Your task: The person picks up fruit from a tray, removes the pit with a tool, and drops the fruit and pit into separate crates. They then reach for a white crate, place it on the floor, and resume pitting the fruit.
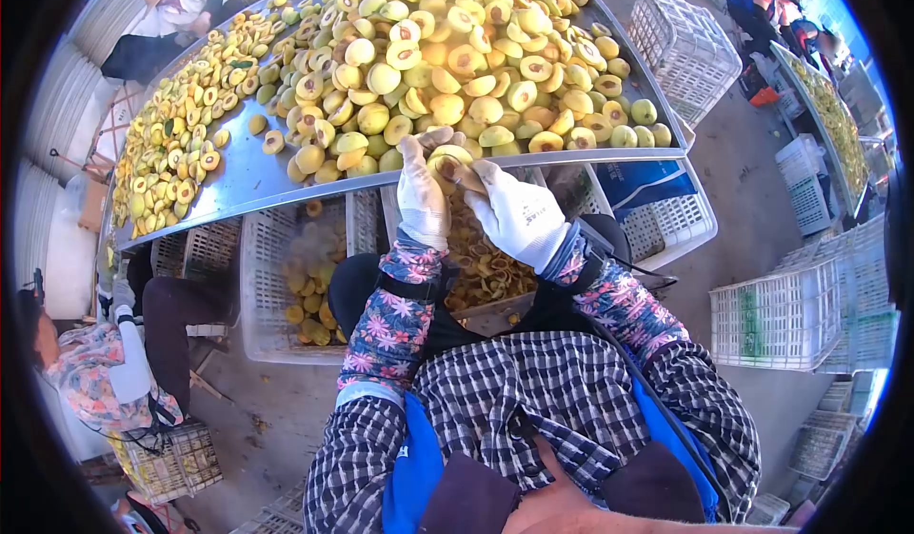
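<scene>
My left hand (pixel 424 191), in a white glove, is closed around a yellow peach half (pixel 449 165) just in front of the metal table's near edge. My right hand (pixel 519 210), also gloved, grips a small brownish tool (pixel 470 180) pressed against the fruit. The tool's tip and exact kind are hard to make out. Beyond both hands, a large heap of peach halves (pixel 486 110) covers the metal table (pixel 333 187). Below my hands, a container holds curved peelings or scraps (pixel 486 263).
A white crate (pixel 262 286) with yellow fruit stands under the table at left. White crates (pixel 681 53) are at right, with more stacked crates (pixel 776 320) nearer. A person in a floral top (pixel 95 372) sits at left. Other people work in the background.
</scene>
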A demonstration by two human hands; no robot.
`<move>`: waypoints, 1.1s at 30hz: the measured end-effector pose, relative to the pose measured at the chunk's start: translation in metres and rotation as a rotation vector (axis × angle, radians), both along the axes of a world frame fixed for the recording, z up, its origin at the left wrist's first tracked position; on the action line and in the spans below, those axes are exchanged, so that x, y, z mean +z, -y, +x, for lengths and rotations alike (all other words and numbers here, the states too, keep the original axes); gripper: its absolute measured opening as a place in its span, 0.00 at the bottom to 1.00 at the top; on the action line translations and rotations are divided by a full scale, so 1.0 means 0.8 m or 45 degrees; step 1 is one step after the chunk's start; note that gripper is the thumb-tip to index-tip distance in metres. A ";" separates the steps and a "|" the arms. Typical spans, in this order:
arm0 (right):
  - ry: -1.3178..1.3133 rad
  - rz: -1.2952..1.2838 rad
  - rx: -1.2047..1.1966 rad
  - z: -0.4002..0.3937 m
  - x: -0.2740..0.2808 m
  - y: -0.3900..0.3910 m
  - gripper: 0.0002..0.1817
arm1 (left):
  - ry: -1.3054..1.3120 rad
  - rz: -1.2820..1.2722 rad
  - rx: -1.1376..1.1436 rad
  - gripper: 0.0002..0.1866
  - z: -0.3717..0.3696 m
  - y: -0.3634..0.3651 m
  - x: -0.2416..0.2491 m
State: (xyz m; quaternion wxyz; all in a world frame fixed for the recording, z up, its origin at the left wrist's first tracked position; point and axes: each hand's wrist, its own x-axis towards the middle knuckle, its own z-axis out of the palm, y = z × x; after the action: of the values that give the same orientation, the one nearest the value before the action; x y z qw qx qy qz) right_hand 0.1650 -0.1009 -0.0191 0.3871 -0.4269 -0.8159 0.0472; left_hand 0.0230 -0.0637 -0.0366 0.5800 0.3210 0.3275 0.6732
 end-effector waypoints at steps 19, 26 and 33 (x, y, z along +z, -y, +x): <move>-0.116 -0.339 0.211 0.011 -0.042 -0.002 0.13 | -0.215 -0.054 -0.037 0.35 -0.007 -0.009 -0.027; -0.061 -0.552 0.264 0.014 -0.043 -0.004 0.20 | -0.202 0.005 0.011 0.31 0.014 0.005 -0.021; -0.791 -1.797 0.390 0.030 -0.003 0.012 0.23 | -0.063 -0.292 -0.337 0.28 0.001 0.004 -0.010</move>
State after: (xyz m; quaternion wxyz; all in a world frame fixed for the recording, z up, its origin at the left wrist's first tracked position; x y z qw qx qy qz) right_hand 0.1886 -0.1103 -0.0213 0.2241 -0.4219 -0.4969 0.7245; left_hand 0.0239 -0.0671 -0.0448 0.6883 0.3095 0.3710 0.5411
